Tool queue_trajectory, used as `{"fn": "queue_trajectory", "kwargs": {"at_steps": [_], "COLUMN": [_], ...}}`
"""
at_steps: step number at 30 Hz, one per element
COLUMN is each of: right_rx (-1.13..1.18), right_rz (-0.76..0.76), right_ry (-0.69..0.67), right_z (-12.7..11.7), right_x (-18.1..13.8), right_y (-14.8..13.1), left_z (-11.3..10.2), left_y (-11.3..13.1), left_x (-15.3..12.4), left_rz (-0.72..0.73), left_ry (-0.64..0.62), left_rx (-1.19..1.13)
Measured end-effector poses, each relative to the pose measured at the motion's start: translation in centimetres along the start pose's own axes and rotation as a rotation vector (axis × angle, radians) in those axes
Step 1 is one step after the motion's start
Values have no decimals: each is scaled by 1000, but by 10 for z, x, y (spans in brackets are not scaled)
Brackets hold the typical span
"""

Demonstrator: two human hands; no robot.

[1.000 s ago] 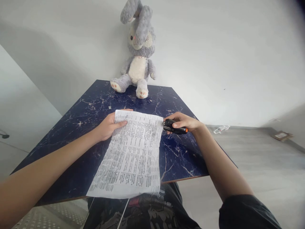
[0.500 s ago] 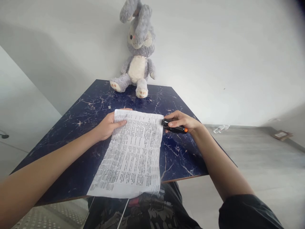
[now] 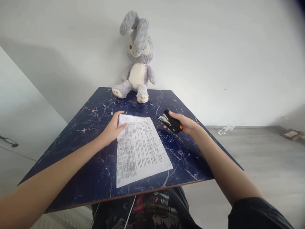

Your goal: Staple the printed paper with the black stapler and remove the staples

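Note:
Printed paper (image 3: 143, 146), covered in dense dark text, lies over the blue marbled table (image 3: 95, 171). My left hand (image 3: 116, 127) grips its upper left corner, thumb on top and fingers behind. To the right of the sheet, my right hand (image 3: 179, 122) is wrapped round a black stapler (image 3: 171, 121) with an orange part at its rear end. The stapler's open-looking front points left and is apart from the paper. Some of the right fingers are hidden beneath the stapler.
A grey plush rabbit (image 3: 138, 70) sits at the table's far edge against the white wall (image 3: 202, 57). On the floor to the right lie a clear plastic item (image 3: 226, 129) and a brown, flat package (image 3: 292, 134). A dark cord (image 3: 10, 141) shows at far left.
The stapler has moved off the paper's right edge and turned in my right hand. The paper has shifted up and its lower end swung right, now lying on the table.

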State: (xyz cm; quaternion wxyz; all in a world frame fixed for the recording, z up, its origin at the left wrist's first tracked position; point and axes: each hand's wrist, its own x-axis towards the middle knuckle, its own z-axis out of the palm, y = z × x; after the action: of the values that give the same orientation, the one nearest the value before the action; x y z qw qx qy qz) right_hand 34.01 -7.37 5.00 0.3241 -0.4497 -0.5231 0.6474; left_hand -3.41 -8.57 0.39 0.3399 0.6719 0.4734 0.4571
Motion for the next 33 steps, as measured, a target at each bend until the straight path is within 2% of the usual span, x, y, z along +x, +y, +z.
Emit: {"fn": "queue_trajectory", "kwargs": {"at_steps": [2, 4, 6, 8, 10, 13, 18, 21, 23, 29, 33], "right_rx": [-21, -72, -168, -371, -654, -949, -1029, -1017, -930, -478, -308], "right_rz": [-56, -138, -231, -347, -487, -633, -659, -625, -607, -337, -225], "right_ry": [14, 44, 83, 127, 169, 178, 33, -41, -97, -629, -717], "right_z": [4, 11, 21, 32, 44, 61, 83, 87, 83, 44, 28], "right_x": [-1, -3, -5, -6, -5, -4, -4, -2, 0, 4, 7], "right_y": [0, 0, 0, 0, 3, 8, 16, 18, 16, 10, 12], "left_z": [-3, -6, -7, -5, -1, 10, 20, 17, 14, 12, 13], "left_y": [3, 8, 13, 15, 13, 8, 5, 7, 10, 15, 13], "left_x": [0, -3, -7, -13, -18, -21, -17, -17, -17, -19, -19], "left_rz": [131, 258, 315, 309, 301, 307, 320, 304, 274, 136, 128], "left_ry": [49, 3, -208, -428, -535, -551, -480, -483, -485, -510, -515], "left_rx": [228, 431, 536, 582, 617, 624, 554, 528, 525, 538, 531]}}
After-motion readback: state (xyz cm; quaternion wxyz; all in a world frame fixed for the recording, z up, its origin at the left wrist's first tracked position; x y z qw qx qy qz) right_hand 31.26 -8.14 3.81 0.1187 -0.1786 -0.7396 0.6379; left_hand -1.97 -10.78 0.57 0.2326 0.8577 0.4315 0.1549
